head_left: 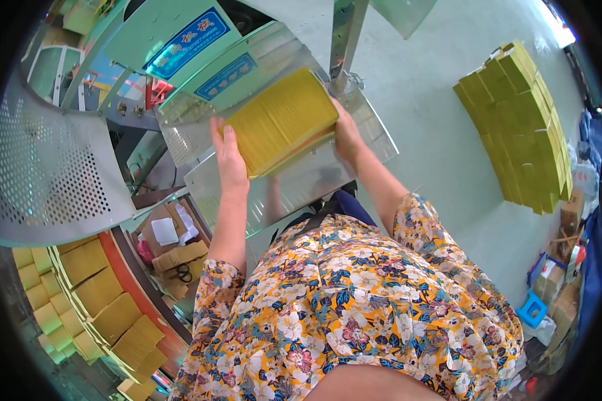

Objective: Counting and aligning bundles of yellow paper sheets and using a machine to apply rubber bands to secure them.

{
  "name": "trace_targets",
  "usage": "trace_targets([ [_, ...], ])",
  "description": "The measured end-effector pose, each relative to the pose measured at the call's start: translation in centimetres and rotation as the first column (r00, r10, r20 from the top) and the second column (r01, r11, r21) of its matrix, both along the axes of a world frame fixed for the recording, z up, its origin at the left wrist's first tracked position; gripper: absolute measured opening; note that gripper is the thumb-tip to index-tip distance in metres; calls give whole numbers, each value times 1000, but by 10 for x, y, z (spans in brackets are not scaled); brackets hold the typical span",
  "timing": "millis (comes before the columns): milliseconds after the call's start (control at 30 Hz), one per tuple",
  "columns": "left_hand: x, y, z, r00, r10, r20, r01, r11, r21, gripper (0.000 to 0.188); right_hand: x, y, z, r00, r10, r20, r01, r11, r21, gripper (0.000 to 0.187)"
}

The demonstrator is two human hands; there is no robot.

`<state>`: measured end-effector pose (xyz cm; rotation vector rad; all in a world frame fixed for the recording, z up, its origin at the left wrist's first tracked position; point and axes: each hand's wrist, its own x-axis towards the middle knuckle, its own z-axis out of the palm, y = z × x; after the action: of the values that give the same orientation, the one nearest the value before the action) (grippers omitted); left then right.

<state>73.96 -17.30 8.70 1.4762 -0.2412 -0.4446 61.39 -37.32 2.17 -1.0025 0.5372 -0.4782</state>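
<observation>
Between my two hands is a thick stack of yellow card sheets (281, 120), tilted above a shiny metal tray (294, 190). My left hand (231, 157) presses against the stack's left end, its thumb upright along the edge. At the right end my right hand (346, 130) grips the side, with its fingers mostly hidden behind the stack. A thin strip of orange shows along the stack's lower edge. Just behind stands a pale green machine (180, 43) with blue label plates.
A perforated grey metal panel (53, 160) curves at the left. Below it, yellow stacks (107, 294) line a shelf near scissors (182, 272) and a cardboard box. A large pile of yellow bundles (515, 127) stands on the floor at right, with a blue stool (532, 309) nearer me.
</observation>
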Motion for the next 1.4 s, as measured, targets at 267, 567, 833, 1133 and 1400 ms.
trace_targets([
  [267, 9, 24, 6, 998, -48, 28, 45, 994, 101, 64, -20, -6, -3, 997, 79, -20, -78, 996, 40, 48],
  [567, -18, -4, 32, 489, -549, 678, -197, 688, 699, 59, -32, -21, -5, 965, 124, -230, -176, 959, -221, 46],
  [833, -16, -1, 32, 510, -600, 616, -202, 613, 764, 61, -30, -42, -23, 975, 117, -188, -93, 987, 130, 43],
  [1133, -34, -66, 66, 139, -680, 720, -185, 696, 694, 65, -32, -38, -22, 951, 92, -294, -111, 993, -47, 41],
  [1400, -36, -79, 41, 153, -809, 568, -169, 544, 822, 64, -31, -29, -27, 977, 121, -177, -104, 989, 104, 40],
])
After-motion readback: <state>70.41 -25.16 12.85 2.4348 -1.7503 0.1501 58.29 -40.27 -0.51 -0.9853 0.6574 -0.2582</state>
